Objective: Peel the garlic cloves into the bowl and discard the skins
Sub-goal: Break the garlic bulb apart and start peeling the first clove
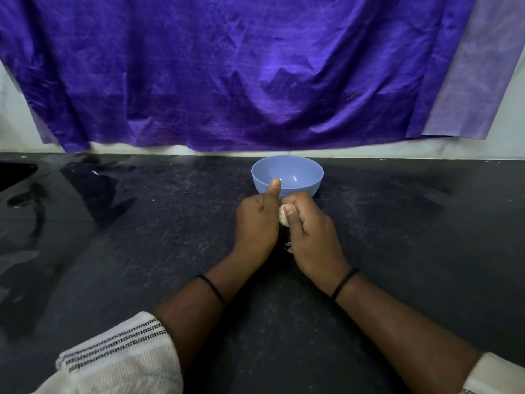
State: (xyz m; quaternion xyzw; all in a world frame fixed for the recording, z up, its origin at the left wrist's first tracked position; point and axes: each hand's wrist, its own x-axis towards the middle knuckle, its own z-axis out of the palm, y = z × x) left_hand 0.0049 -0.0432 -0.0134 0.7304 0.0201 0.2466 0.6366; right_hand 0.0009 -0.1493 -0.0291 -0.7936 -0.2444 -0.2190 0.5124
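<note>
A pale garlic (283, 215) shows between my two hands, just in front of the blue bowl (308, 177). My right hand (309, 237) grips it with curled fingers, the thumb lying across it. My left hand (257, 226) is curled against the garlic's left side with its thumb pointing up over the bowl's rim. Most of the garlic is hidden by the fingers. A small scrap of skin (288, 247) lies on the counter below the hands. The bowl looks empty.
The dark stone counter (142, 251) stretches to both sides. A purple cloth (227, 66) hangs on the wall behind the bowl. A sink edge (17, 173) sits at the far left.
</note>
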